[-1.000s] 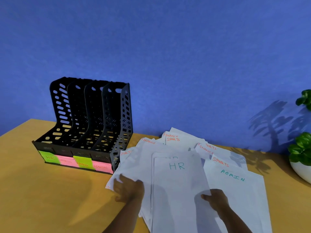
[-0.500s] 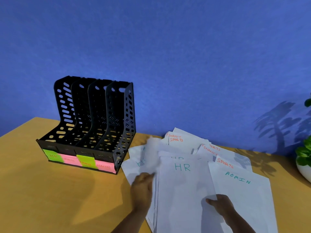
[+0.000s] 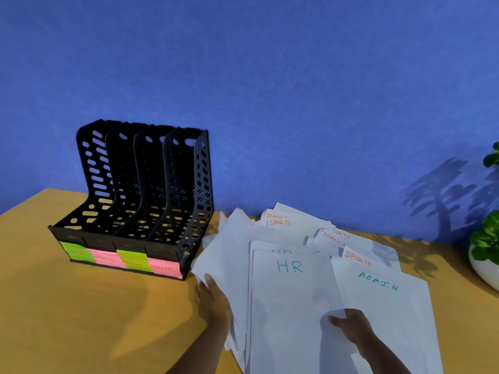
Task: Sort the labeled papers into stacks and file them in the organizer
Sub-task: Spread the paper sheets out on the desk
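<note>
Wooden desk (image 3: 94, 306): left hand (image 3: 213, 300) fingers clamped on lifted sheet (image 3: 229, 255); right hand (image 3: 351, 326) flat on HR paper (image 3: 290, 292), fingers apart.

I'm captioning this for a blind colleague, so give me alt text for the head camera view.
Two bare hands sort a loose spread of white labeled papers on a wooden table: the left hand lifts sheets at the pile's left edge, the right hand rests on the HR sheet. To the left stands an empty black four-slot organizer, against a blue wall.
</note>
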The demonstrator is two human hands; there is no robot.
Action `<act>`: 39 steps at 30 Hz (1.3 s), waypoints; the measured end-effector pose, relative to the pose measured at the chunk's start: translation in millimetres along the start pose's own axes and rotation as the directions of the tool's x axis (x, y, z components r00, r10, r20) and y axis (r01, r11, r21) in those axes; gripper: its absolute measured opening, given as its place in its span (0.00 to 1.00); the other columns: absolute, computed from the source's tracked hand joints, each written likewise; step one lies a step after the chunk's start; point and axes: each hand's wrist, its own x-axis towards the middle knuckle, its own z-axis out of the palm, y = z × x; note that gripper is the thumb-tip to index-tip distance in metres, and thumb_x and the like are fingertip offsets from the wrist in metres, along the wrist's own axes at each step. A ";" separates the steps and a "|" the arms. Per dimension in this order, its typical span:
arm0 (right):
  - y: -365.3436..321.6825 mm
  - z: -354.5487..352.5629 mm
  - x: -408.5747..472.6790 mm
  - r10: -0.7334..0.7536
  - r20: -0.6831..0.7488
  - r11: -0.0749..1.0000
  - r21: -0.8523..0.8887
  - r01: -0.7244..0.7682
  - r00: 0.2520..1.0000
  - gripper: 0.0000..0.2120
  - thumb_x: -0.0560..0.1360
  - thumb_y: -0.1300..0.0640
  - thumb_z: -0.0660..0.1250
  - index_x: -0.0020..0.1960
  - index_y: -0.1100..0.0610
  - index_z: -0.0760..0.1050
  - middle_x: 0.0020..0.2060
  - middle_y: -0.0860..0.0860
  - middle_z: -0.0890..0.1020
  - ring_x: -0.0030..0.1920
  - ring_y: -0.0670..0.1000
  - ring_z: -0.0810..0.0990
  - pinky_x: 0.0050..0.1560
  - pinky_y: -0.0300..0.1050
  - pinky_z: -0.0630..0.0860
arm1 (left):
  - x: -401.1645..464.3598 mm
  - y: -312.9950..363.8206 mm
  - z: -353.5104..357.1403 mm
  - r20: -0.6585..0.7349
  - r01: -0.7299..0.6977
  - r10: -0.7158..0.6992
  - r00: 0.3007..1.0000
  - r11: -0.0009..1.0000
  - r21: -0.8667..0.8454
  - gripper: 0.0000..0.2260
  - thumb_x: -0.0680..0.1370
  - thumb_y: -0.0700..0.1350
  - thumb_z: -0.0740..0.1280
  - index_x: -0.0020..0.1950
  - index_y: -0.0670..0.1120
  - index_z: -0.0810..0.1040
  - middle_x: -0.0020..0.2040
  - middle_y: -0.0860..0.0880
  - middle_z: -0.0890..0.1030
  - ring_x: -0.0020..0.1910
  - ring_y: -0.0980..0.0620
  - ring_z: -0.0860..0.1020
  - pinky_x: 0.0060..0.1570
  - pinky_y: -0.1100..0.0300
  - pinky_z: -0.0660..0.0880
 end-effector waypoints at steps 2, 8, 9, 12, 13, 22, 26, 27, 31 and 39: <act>-0.2 0.3 0.8 -0.001 0.004 1.000 -0.011 0.001 1.000 0.13 0.71 0.60 0.72 0.52 0.67 0.80 0.49 0.63 0.83 0.51 0.61 0.82 0.46 0.44 0.73 | 5.3 3.7 -2.4 -0.022 0.039 -0.037 0.999 0.995 0.091 0.27 0.81 0.56 0.46 0.74 0.41 0.59 0.76 0.41 0.57 0.75 0.41 0.56 0.73 0.43 0.54; -1.9 1.0 1.6 0.007 0.001 0.999 -0.046 -0.007 1.000 0.14 0.72 0.58 0.71 0.53 0.66 0.80 0.51 0.61 0.83 0.52 0.59 0.81 0.46 0.42 0.71 | 2.9 5.1 8.2 0.352 -0.280 0.084 0.932 0.784 0.554 0.30 0.77 0.60 0.59 0.74 0.49 0.59 0.78 0.47 0.42 0.77 0.46 0.38 0.75 0.45 0.43; -2.0 1.0 2.0 0.007 0.004 0.999 -0.047 -0.007 1.000 0.14 0.72 0.58 0.71 0.53 0.66 0.80 0.51 0.61 0.83 0.52 0.60 0.81 0.47 0.42 0.71 | 0.1 4.9 11.7 0.462 -0.357 0.112 0.880 0.797 0.487 0.29 0.76 0.59 0.61 0.74 0.52 0.57 0.78 0.47 0.41 0.76 0.46 0.37 0.75 0.45 0.42; -2.0 1.0 2.0 0.012 0.011 0.999 -0.042 -0.011 1.000 0.14 0.71 0.58 0.71 0.53 0.66 0.80 0.52 0.62 0.83 0.52 0.60 0.81 0.48 0.43 0.73 | -8.5 14.4 21.7 0.650 -0.364 0.079 0.756 0.876 0.317 0.33 0.74 0.65 0.55 0.74 0.53 0.50 0.76 0.53 0.42 0.75 0.52 0.38 0.74 0.45 0.41; -2.0 0.9 1.6 0.012 0.012 0.999 -0.042 -0.011 1.000 0.13 0.71 0.58 0.71 0.53 0.66 0.80 0.52 0.61 0.83 0.53 0.60 0.81 0.49 0.44 0.73 | -9.6 18.3 24.2 0.630 -0.333 0.040 0.776 0.873 0.355 0.30 0.77 0.61 0.53 0.75 0.50 0.49 0.77 0.52 0.44 0.76 0.51 0.39 0.73 0.45 0.40; -1.9 1.2 -1.3 0.020 0.004 0.999 -0.033 -0.019 1.000 0.14 0.72 0.58 0.70 0.55 0.65 0.79 0.53 0.60 0.83 0.54 0.59 0.80 0.48 0.41 0.70 | 1.0 20.3 6.0 0.077 0.116 -0.183 0.980 0.845 0.522 0.30 0.75 0.49 0.66 0.74 0.50 0.58 0.70 0.38 0.59 0.65 0.37 0.66 0.62 0.47 0.71; -2.4 1.3 -1.3 0.012 0.000 0.998 -0.058 -0.012 1.000 0.14 0.72 0.57 0.70 0.54 0.65 0.79 0.52 0.60 0.83 0.54 0.58 0.81 0.50 0.43 0.73 | 5.5 24.4 3.1 -0.023 0.075 -0.071 0.997 0.950 0.303 0.26 0.73 0.37 0.68 0.69 0.37 0.62 0.63 0.33 0.72 0.59 0.32 0.73 0.56 0.43 0.72; -2.3 0.8 -1.4 0.011 -0.003 0.998 -0.060 -0.011 1.000 0.14 0.72 0.57 0.70 0.54 0.65 0.79 0.52 0.61 0.83 0.53 0.59 0.81 0.51 0.44 0.74 | 8.9 21.4 1.0 -0.030 0.014 -0.004 1.000 0.944 0.330 0.17 0.74 0.37 0.67 0.62 0.37 0.70 0.58 0.33 0.76 0.56 0.33 0.74 0.52 0.46 0.72; -2.4 1.2 -1.5 0.006 0.008 0.997 -0.075 -0.005 1.000 0.14 0.72 0.57 0.70 0.53 0.66 0.79 0.51 0.61 0.83 0.52 0.59 0.82 0.49 0.43 0.73 | 7.1 28.5 -6.4 -0.011 -0.239 0.268 0.963 0.876 0.419 0.18 0.76 0.39 0.65 0.26 0.46 0.68 0.36 0.38 0.80 0.36 0.45 0.70 0.32 0.61 0.61; -2.0 2.0 -2.8 0.005 0.002 0.998 -0.061 -0.005 1.000 0.11 0.71 0.57 0.71 0.51 0.63 0.81 0.51 0.60 0.84 0.53 0.58 0.81 0.44 0.39 0.68 | -33.0 64.1 10.0 0.138 -0.746 0.776 0.616 0.519 0.417 0.04 0.68 0.33 0.74 0.37 0.41 0.84 0.35 0.43 0.85 0.29 0.44 0.81 0.25 0.61 0.73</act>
